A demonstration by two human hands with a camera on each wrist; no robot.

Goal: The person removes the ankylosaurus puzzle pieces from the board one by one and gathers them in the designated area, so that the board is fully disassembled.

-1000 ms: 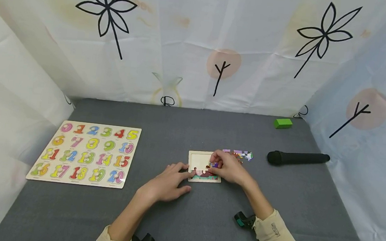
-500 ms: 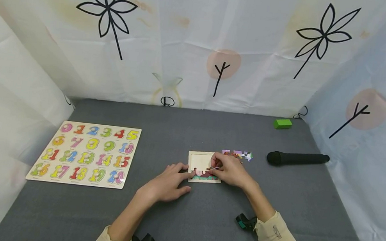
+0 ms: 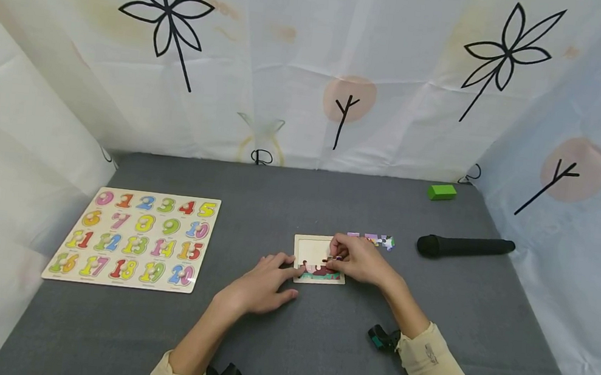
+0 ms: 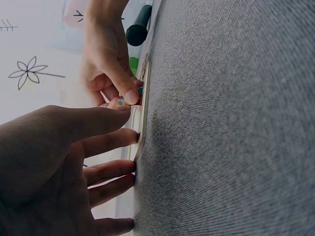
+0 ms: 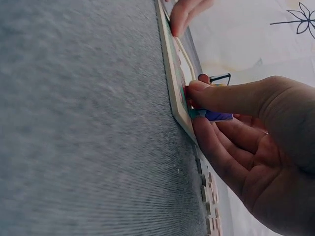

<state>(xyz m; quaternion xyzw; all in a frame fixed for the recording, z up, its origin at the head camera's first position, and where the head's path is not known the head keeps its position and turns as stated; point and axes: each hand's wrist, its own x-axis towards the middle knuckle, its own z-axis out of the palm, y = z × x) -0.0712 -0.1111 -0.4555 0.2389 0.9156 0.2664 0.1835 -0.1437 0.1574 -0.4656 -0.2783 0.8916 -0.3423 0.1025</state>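
Note:
A small wooden puzzle tray point(image 3: 312, 247) lies on the grey table, with colourful pieces fitted along its near side and bare wood at the far side. My right hand point(image 3: 361, 262) pinches a jigsaw piece point(image 5: 219, 116) between thumb and fingers over the tray's right part. Purple and teal show on that piece in the right wrist view. My left hand point(image 3: 260, 284) rests with extended fingers at the tray's left edge, fingertips touching the frame and the table. Beyond the right hand lie several loose jigsaw pieces point(image 3: 385, 241), partly hidden by it.
A wooden number board point(image 3: 130, 238) lies at the left. On the right are a black microphone point(image 3: 464, 247) and, farther back, a green block point(image 3: 441, 192). White printed cloth point(image 3: 292, 58) walls in the table at the back and sides.
The pinched piece has been turned and tilted in my right fingers, which stay over the same part of the tray. My left hand has stayed in place.

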